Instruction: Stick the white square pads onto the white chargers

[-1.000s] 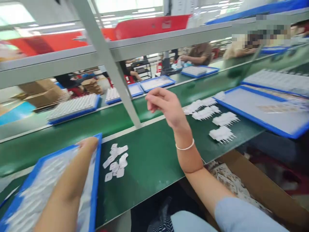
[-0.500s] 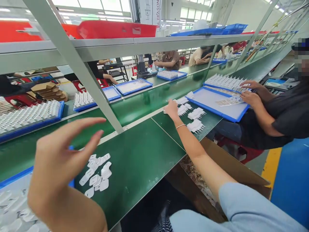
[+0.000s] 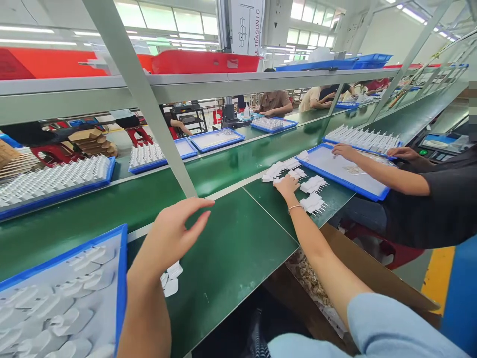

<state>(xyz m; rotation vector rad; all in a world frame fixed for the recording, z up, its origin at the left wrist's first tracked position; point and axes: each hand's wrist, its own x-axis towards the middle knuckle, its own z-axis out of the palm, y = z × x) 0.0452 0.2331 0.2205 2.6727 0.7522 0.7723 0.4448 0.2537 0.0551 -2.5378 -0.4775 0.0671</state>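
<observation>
A grey shelf [image 3: 208, 88] spans the upper view, carrying a red bin [image 3: 206, 62] and, farther right, blue trays [image 3: 316, 65]. Behind it rises a white panel [image 3: 244, 30] lettered ULTRASONIC. At lower right, an open cardboard box [image 3: 372, 271] sits near a red stool [image 3: 408, 254].

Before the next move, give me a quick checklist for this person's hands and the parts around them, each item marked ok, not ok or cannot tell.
1. Left hand free: ok; thumb and fingers are apart with nothing between them.
2. Right hand at the white parts: ok; it is among the groups on the green table.
3. Right hand's grip: cannot tell; its hold on a part is unclear.
4. Flat white pieces fully visible: not ok; the left forearm cuts across the view.
5. Co-worker's nearer hand clear of the right hand: ok; it is over the right-hand blue tray.
</observation>
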